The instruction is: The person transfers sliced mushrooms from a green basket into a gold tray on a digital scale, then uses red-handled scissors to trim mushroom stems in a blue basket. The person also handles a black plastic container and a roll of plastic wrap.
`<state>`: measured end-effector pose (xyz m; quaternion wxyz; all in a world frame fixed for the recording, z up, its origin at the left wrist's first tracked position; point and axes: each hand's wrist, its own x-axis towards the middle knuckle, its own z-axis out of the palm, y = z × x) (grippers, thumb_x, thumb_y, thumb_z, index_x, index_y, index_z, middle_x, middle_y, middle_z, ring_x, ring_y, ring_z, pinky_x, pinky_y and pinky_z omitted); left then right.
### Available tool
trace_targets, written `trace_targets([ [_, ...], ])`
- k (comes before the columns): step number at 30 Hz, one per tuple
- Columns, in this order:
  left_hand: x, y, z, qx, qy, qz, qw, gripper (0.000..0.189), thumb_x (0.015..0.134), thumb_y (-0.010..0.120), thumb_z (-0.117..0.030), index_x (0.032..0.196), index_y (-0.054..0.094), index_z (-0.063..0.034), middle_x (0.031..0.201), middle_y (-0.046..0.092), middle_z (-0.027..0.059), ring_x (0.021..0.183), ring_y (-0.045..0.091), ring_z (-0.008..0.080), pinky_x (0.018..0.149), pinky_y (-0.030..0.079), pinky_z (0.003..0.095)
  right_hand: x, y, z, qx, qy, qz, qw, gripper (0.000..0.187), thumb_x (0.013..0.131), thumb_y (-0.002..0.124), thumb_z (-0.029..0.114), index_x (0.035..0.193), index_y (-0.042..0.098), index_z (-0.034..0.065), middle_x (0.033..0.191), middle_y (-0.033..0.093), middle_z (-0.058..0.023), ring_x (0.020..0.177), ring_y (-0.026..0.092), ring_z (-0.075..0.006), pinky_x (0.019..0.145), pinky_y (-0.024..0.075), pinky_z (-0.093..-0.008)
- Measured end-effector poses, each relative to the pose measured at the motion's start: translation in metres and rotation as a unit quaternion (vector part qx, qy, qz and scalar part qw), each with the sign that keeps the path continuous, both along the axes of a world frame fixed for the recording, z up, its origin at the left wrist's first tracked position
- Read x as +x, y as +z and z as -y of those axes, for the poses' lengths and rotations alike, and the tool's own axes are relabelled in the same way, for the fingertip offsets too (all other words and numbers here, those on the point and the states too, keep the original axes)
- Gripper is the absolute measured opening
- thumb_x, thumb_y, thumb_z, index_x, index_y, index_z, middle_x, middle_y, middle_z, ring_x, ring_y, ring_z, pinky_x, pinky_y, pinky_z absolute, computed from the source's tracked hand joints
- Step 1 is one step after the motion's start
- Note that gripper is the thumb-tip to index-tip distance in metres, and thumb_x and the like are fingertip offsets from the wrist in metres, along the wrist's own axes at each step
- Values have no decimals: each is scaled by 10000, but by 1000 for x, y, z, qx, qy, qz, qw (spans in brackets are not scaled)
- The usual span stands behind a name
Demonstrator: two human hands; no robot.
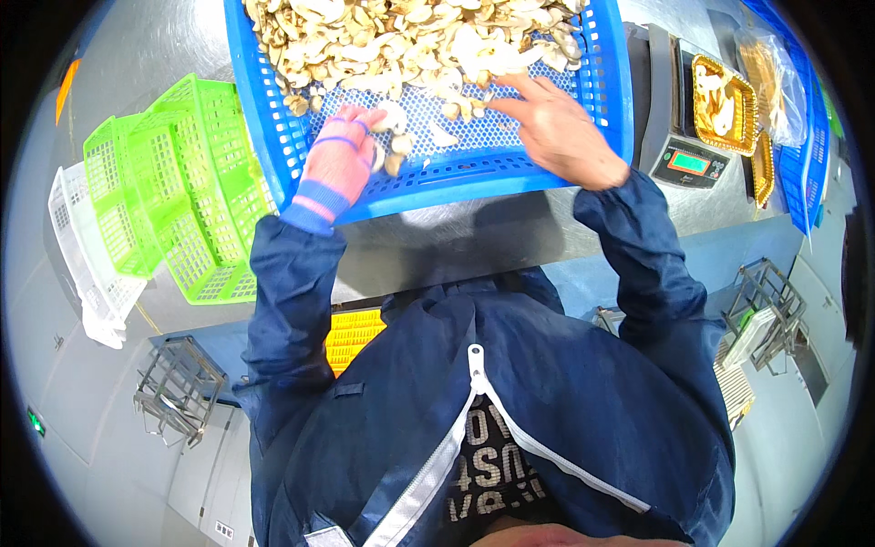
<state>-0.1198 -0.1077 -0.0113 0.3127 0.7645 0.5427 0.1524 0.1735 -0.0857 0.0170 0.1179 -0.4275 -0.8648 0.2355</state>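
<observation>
A blue perforated plastic crate (424,191) holds a heap of sliced mushrooms (403,41), piled towards its far side. My left hand (340,154), in a pink and blue knitted glove, is inside the crate at the near left, its fingers against a few pale slices (393,116); whether it grips one I cannot tell. Bare, my right hand (560,130) reaches in from the right with two fingers spread at the near edge of the heap, touching or close to slices there. A few loose slices lie on the mesh floor between my hands.
Green plastic baskets (205,184) and a white basket (82,232) stand on the left. At right, a digital scale (689,164) bears a gold tray (752,140) with mushroom slices, beside a clear bag (772,89) and a blue crate (806,157). A yellow crate (352,335) sits below the metal table's edge.
</observation>
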Motion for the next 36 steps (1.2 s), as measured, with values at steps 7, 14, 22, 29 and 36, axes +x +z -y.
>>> trace_targets([
  [7, -29, 4, -6, -38, 133, -27, 990, 268, 825, 548, 16, 1074, 610, -60, 910, 646, 119, 854, 632, 228, 772, 486, 300, -21, 4, -10, -12, -73, -34, 997, 283, 767, 509, 38, 1026, 623, 40, 909, 625, -153, 857, 612, -299, 777, 485, -383],
  [14, -6, -6, -16, -62, 65, -12, 996, 340, 751, 693, -119, 1082, 618, -116, 930, 614, 105, 862, 615, 227, 743, 495, 318, -26, 1, -12, -51, -4, 28, 998, 195, 831, 515, 93, 989, 616, 41, 867, 636, -173, 797, 604, -338, 701, 475, -402],
  [22, 6, -21, -24, 59, -53, -61, 995, 300, 672, 711, -94, 938, 576, -72, 934, 569, 142, 899, 563, 317, 782, 469, 376, -12, 24, 9, -114, -153, -11, 982, 168, 798, 549, 106, 926, 637, 43, 896, 645, -156, 817, 618, -343, 728, 492, -409],
  [29, -38, 36, -16, -308, 147, 570, 748, 469, 759, 657, -146, 1179, 488, -26, 948, 566, 63, 828, 562, 214, 718, 467, 361, -25, 10, -29, 42, -166, -15, 985, 297, 822, 557, 130, 1106, 546, 44, 930, 629, -168, 792, 615, -342, 654, 493, -396],
  [36, -72, 35, -7, -168, 140, 284, 934, 361, 751, 659, -211, 1067, 560, -68, 897, 573, 84, 824, 579, 221, 766, 459, 343, -49, -21, -57, 100, -112, 86, 985, 257, 829, 554, 205, 1033, 532, 49, 823, 602, -156, 782, 609, -329, 667, 485, -420],
])
